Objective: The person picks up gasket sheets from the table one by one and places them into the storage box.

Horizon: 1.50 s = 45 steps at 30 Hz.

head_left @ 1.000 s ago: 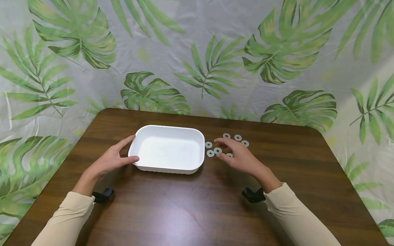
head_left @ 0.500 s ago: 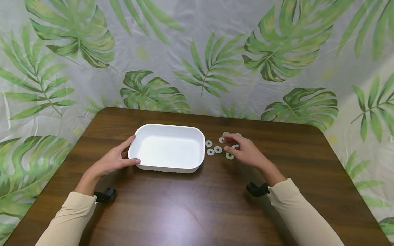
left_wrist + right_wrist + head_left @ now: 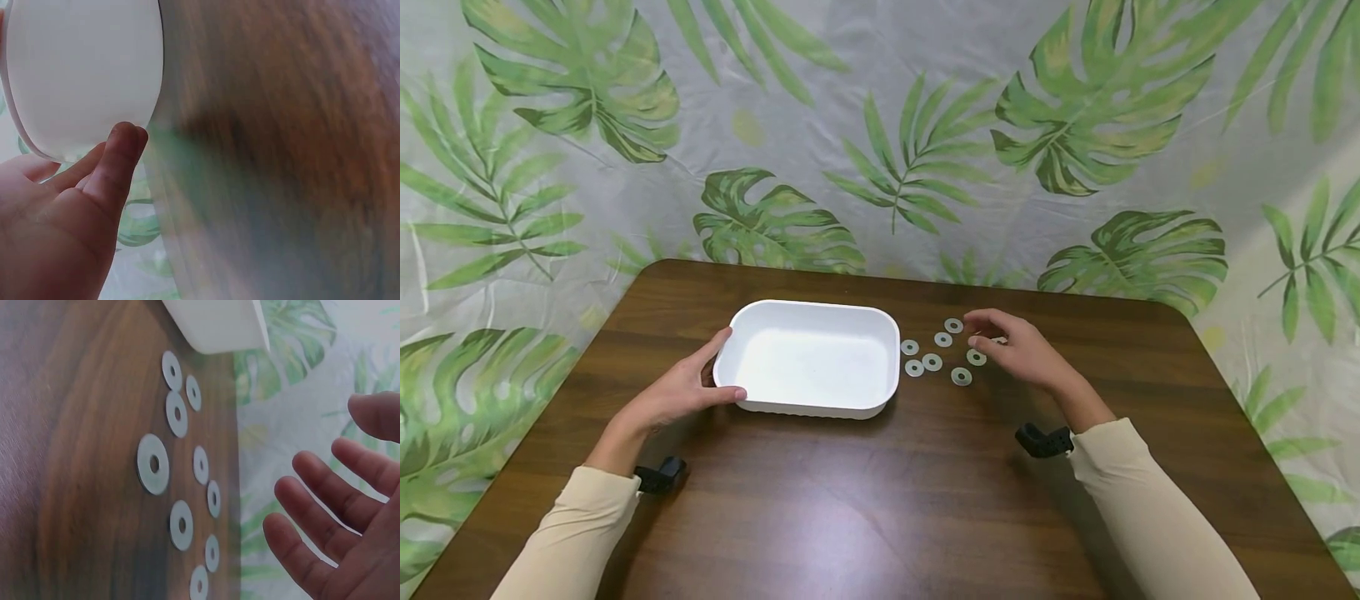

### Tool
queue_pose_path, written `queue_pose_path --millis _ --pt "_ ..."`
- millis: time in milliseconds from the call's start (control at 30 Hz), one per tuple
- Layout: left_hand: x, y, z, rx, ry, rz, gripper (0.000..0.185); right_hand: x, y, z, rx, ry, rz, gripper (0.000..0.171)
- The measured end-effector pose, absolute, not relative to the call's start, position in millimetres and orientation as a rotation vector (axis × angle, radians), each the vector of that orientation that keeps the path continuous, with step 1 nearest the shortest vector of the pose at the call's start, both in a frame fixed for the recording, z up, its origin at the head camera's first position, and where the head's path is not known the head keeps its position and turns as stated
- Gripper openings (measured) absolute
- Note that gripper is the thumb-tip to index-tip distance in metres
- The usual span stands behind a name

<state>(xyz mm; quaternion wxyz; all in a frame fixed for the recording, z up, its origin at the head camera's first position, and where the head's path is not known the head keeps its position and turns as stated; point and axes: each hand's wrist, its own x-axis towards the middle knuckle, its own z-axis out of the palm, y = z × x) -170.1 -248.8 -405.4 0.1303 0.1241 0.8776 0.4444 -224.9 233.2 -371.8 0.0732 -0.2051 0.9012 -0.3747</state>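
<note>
A white rectangular tray (image 3: 812, 408) stands on the brown wooden table, its inside bare in the head view. My left hand (image 3: 673, 387) holds its left end, thumb at the near corner and index finger at the far corner. The left wrist view has this hand (image 3: 69, 212) against the tray's wall. Flat pale washers (image 3: 932, 362), several of them, lie scattered right of the tray. Above the right-hand ones hovers my right hand (image 3: 1026, 354), partly covering them. In the right wrist view its fingers (image 3: 325, 506) are loosely bent, apart from the washers, with nothing between them.
The brown table (image 3: 850, 517) reaches back to a hanging cloth (image 3: 925, 167) with green leaf prints. A black wrist device (image 3: 1045, 440) sits on the right wrist, and another black device (image 3: 662, 475) on the left.
My right hand has moved rightward, away from the tray and across the washers, uncovering some in the middle. The left hand stays on the tray, which has hardly shifted.
</note>
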Motion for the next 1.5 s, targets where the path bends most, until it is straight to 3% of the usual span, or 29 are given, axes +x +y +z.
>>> queue_pose_path --millis 433,867,1500 --pt "-172 -241 -410 0.387 2.457 1.459 0.104 -238 248 -372 -0.518 2.698 -1.069 0.041" --pt "-169 -242 -410 0.382 2.441 1.512 0.102 -274 268 -388 -0.340 2.674 -1.070 0.038" --pt "-167 -247 -412 0.372 2.404 1.540 0.102 -304 232 -425 -0.394 2.827 -0.778 0.048"
